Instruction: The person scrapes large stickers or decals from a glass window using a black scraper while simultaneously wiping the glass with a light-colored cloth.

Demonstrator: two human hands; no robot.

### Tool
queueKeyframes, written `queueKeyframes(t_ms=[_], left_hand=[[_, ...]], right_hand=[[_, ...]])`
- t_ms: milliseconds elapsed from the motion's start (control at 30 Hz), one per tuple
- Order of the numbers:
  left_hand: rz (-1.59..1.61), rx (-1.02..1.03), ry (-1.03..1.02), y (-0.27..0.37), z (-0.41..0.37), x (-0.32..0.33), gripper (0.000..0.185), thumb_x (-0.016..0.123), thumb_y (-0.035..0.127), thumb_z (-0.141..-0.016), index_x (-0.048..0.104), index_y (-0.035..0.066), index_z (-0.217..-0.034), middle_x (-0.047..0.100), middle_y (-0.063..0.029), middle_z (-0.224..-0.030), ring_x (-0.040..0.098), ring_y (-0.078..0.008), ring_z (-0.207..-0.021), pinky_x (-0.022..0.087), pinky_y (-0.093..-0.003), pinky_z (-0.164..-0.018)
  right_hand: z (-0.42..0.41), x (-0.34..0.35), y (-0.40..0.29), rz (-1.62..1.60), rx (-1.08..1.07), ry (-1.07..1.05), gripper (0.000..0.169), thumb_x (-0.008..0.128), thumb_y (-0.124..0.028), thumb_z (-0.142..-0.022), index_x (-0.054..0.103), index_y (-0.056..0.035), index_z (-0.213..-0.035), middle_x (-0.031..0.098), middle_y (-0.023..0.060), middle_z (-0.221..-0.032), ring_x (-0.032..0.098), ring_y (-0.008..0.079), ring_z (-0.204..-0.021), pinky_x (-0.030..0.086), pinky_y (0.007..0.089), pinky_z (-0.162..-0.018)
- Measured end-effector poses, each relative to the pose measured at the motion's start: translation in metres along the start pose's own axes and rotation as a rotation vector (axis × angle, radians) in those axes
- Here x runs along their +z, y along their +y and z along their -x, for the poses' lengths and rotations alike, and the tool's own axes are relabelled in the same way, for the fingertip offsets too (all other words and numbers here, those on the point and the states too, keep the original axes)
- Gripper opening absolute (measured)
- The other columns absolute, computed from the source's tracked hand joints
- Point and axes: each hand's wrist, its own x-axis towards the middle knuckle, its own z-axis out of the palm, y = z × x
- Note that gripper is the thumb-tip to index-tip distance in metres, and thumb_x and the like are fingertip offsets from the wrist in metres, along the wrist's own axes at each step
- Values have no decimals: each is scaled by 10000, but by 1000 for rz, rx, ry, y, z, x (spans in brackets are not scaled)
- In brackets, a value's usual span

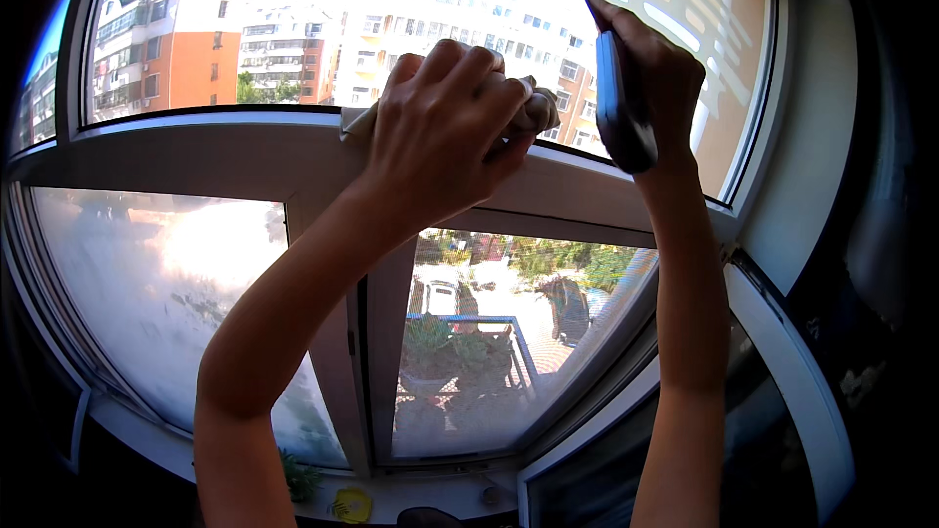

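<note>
My left hand (447, 117) is closed on a pale, bunched-up cloth (358, 123), at the lower edge of the upper window pane (293, 37). Parts of the cloth stick out on both sides of the fingers, over the white window frame (183, 143). To its right, my right hand (660, 73) is raised before the same pane and grips a dark, flat tool (622, 106) with a thin pointed end at the top; its exact kind cannot be told. White decal shapes show on the glass behind the right hand.
Below the crossbar are a frosted or wet-looking pane (161, 271) at left and a screened window (469, 381) at right. An open casement (777, 337) stands at lower right. On the sill (396, 491) are a green plant (297, 477) and a yellow object (352, 505).
</note>
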Motion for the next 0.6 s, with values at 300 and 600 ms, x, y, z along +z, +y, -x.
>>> queueKeyframes(t_ms=[300,600], left_hand=[[13,-16,-33,2,1,0,270,752,250,-710,642,101,-906,576,-68,-975,558,-243,-952,429,-436,-755],[-16,-11,-36,3,1,-3,259,741,231,-718,644,100,-918,579,-65,-982,559,-243,-952,433,-432,-747]], right_hand=[[0,3,1,76,-28,-14,295,682,-58,-789,672,-42,-1083,711,153,-908,708,287,-827,561,359,-727],[-4,0,-3,-51,-1,-24,297,663,-78,-782,678,-44,-1076,711,155,-882,706,292,-790,557,367,-698]])
